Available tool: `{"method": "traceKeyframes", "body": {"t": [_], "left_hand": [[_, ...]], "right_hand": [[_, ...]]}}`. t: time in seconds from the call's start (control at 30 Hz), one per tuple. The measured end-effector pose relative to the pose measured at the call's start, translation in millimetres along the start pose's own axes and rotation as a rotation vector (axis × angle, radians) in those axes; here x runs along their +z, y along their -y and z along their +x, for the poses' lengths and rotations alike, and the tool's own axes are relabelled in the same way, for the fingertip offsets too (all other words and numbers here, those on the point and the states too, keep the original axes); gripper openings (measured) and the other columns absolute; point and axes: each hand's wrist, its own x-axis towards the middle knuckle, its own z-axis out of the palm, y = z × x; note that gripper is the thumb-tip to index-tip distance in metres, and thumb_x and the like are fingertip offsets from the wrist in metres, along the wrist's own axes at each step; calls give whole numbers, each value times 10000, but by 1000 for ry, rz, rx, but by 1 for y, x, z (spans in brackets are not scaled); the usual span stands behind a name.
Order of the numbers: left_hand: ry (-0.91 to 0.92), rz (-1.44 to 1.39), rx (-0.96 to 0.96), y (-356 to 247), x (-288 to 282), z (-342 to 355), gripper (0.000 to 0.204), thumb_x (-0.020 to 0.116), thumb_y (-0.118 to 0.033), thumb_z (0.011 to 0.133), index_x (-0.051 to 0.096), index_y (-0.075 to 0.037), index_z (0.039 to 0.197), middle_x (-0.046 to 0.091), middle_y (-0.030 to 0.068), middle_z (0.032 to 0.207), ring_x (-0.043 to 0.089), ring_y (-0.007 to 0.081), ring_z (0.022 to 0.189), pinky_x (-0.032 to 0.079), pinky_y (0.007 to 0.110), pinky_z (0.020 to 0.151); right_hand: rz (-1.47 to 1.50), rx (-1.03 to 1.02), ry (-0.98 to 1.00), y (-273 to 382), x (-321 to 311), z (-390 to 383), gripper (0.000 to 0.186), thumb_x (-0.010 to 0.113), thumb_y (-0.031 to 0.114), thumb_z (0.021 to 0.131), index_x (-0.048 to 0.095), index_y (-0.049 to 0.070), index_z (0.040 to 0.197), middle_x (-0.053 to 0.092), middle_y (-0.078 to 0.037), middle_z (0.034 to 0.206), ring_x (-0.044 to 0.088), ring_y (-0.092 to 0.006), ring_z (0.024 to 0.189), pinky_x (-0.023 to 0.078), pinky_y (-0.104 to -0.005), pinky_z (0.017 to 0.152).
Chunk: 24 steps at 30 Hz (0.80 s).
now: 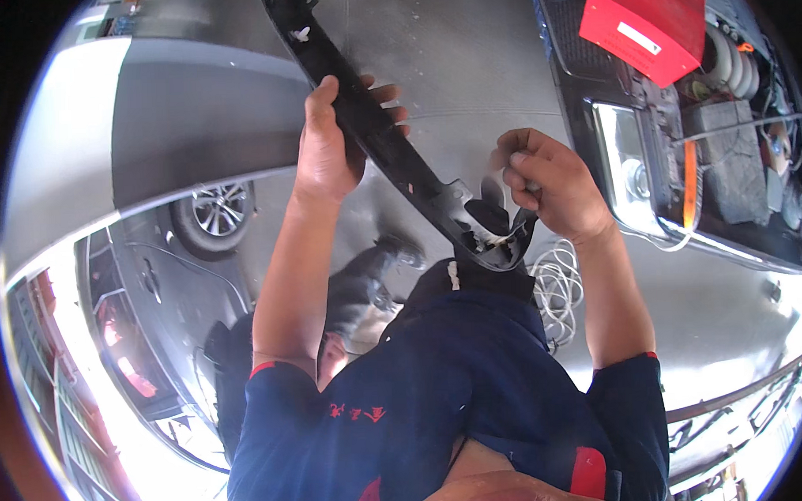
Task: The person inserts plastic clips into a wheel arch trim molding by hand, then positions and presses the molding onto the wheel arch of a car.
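Observation:
A long, curved black plastic trim piece (389,149) runs from the top of the view down toward my waist. My left hand (322,152) grips its upper middle, thumb on the near face and fingers wrapped round the far edge. At the lower right, the piece ends in a rounded part with an opening (486,217) and small tabs. Just beyond that end is my right hand (558,188), its fingers curled in a pinch. Something small and blurred shows by these fingertips, too smeared to name. Whether the right hand touches the trim is unclear.
At the right, a red box (645,21) rests over a car's exposed engine bay, beside a headlight (626,167). White cable (557,285) lies coiled on the floor. A grey panel (210,102) and a car wheel (214,213) are at left. Dark shapes behind my left forearm are unclear.

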Motion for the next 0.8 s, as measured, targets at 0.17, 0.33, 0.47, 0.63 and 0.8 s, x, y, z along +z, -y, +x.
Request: {"method": "traceKeyframes", "body": {"t": [0.17,0.33,0.47,0.63,0.8], "left_hand": [[-26,56,13,-62,-20,81,675,471,-645,979,551,-26,1237,690,176,1115,709,309,905,602,486,819],[-30,56,42,-128,-38,147,728,437,-662,976,561,-11,1277,699,179,1117,712,298,888,606,472,812],[-60,62,76,-177,-42,193,776,408,-672,977,570,13,1303,700,191,1141,717,288,861,617,454,776],[-83,41,116,-232,-58,267,782,426,-696,962,549,12,1272,688,198,1121,706,300,836,608,453,726],[-41,-16,126,-296,-80,357,753,395,-667,986,577,16,1246,691,192,1102,700,299,838,602,448,738]], "right_hand": [[74,-61,58,29,5,90,337,599,254,1065,617,-42,1226,629,-54,871,455,-48,639,362,-199,516],[-224,-179,-25,94,47,194,392,579,293,1078,649,-39,1275,490,40,689,423,-40,583,335,-206,515],[-294,-235,83,136,88,245,339,554,218,1075,637,-32,1289,598,-10,825,433,-40,592,347,-205,528],[-318,-175,196,182,129,326,252,560,127,1044,622,-15,1244,717,-82,1073,535,-71,721,458,-227,634],[-519,-374,164,217,163,433,224,656,138,1005,683,18,1192,737,-77,1036,636,-112,815,526,-259,728]]}}
